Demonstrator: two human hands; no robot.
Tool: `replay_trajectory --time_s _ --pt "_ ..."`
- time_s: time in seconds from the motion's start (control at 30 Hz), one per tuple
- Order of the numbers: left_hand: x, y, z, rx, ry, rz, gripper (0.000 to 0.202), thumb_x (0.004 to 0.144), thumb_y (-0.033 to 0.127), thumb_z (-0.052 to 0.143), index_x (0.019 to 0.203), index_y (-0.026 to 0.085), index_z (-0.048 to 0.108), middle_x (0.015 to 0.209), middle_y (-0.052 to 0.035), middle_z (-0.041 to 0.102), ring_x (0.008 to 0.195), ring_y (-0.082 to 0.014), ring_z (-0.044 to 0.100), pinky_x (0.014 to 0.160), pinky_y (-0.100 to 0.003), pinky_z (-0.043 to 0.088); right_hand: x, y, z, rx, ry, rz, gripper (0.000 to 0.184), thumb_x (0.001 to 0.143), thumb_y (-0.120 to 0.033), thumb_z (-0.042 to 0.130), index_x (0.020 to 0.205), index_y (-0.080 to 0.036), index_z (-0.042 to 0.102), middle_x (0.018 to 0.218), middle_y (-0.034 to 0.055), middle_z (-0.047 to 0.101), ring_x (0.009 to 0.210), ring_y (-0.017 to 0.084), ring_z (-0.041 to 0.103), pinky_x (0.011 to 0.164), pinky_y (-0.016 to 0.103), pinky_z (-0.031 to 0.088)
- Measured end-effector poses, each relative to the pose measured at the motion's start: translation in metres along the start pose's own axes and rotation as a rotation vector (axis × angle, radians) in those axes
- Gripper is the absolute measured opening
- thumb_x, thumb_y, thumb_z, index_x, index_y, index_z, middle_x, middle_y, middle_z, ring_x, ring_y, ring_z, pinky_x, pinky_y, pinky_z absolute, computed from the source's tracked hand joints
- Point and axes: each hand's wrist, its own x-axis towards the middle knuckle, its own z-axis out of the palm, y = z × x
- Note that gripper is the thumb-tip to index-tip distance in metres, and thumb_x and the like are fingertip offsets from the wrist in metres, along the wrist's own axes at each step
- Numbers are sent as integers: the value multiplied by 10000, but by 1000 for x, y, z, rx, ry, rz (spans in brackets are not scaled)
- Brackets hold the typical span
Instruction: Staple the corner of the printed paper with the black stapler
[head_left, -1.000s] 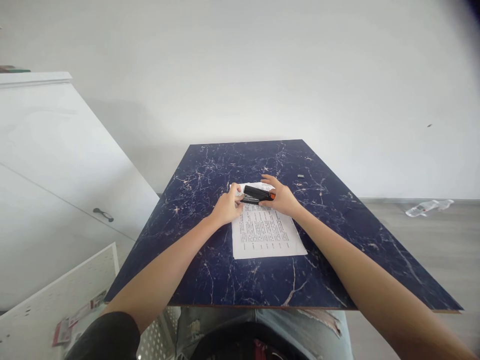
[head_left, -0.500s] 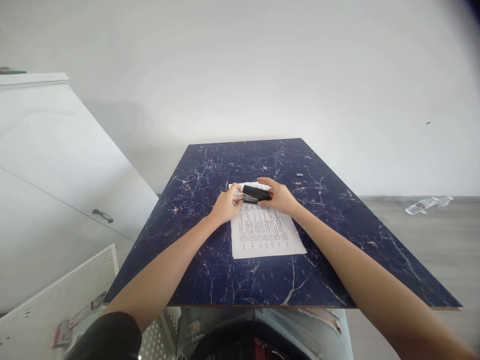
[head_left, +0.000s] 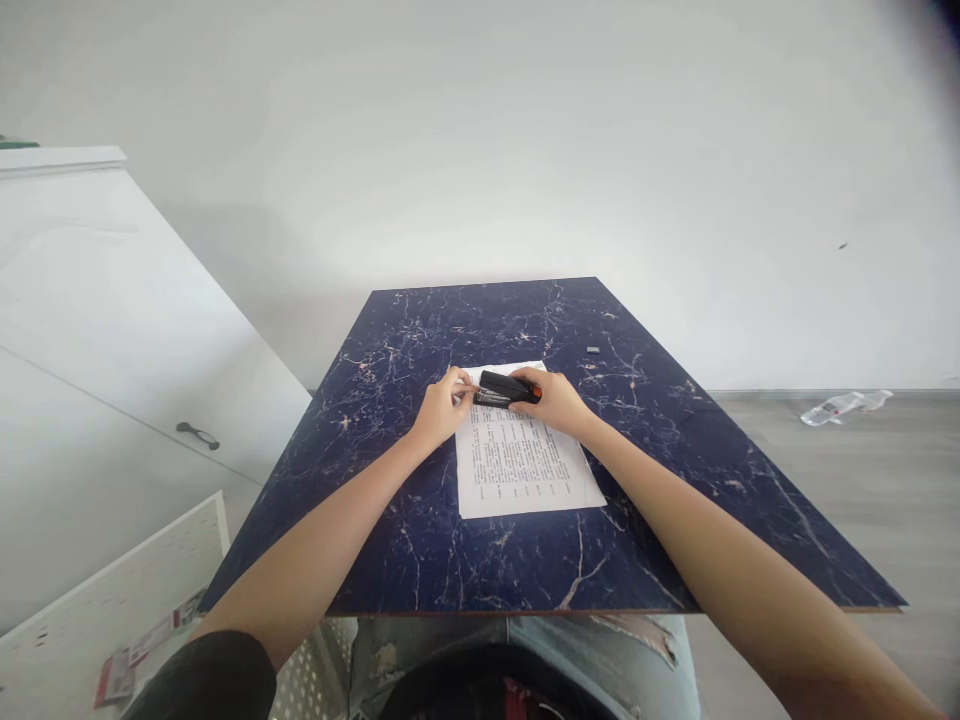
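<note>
A printed white paper sheet lies in the middle of the dark blue marble-patterned table. A black stapler with an orange end rests across the sheet's far edge. My right hand is closed around the stapler's right end. My left hand pinches the paper's top left corner at the stapler's mouth, fingers curled together.
A small grey object lies on the table's far right part. A white cabinet with a dark handle stands at the left, a white perforated board below it. A crushed plastic bottle lies on the floor at right.
Both hands with the stapler and paper have stayed together; the stapler has closed down onto the sheet's corner. The view has shifted slightly.
</note>
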Motion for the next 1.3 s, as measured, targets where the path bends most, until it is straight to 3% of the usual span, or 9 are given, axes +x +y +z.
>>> replay_trajectory --time_s 0.1,0.27,0.4,0.5,0.67,0.9,1.1,1.3 --pt "1 -1 1 -9 6 -8 142 901 118 579 974 229 530 1031 -53 802 871 -200 763 758 -296 521 -1 0 0 -12 -18 1 385 813 -317 770 1183 -231 710 1050 65 772 912 261 723 818 400 564" --pt "1 -3 0 55 24 5 182 892 75 559 986 230 549 1028 -38 795 947 -203 749 827 -319 524 -2 -4 0 -16 -71 -35 364 903 -308 678 1255 -217 654 1101 87 758 929 260 714 806 400 559" --pt "1 -6 -3 118 73 31 239 925 39 453 1004 224 584 1033 -31 777 954 -191 723 914 -350 517 -3 -9 2 -11 -33 -104 444 909 -272 673 1344 -227 601 1262 100 720 1100 281 693 957 443 550" --pt "2 -8 -4 306 106 22 266 929 49 448 1014 224 630 1063 -50 748 1023 -236 672 957 -390 501 -4 -16 4 -28 0 -133 532 909 -267 683 1424 -245 549 1395 108 656 1247 305 634 1073 489 506" --pt "-2 -13 -2 706 108 -129 289 999 198 459 1215 197 651 1257 -156 657 1180 -363 566 993 -513 468 -4 -27 6 -84 24 -137 496 936 -215 634 1425 -259 562 1377 110 660 1239 305 636 1067 507 520" --pt "-6 -21 1 780 66 -131 476 1018 449 505 1395 167 576 1418 -251 536 1302 -446 485 1076 -625 376 -6 -29 3 -7 85 -79 438 887 -181 663 1305 -310 672 1264 42 736 1175 281 685 1070 493 532" --pt "-6 -18 -1 736 68 -130 675 958 587 572 1462 142 513 1347 -257 577 1255 -454 499 1054 -623 385 -8 -31 -31 13 271 37 456 854 -209 671 1308 -255 683 1198 81 759 1121 298 712 1021 521 565" --pt "-6 -15 -1 755 39 -88 563 930 462 666 1402 173 561 1259 -214 608 1173 -412 537 994 -549 438 -13 16 -81 -160 438 279 435 807 -214 699 1241 -234 719 1126 100 774 1093 352 698 970 567 557"
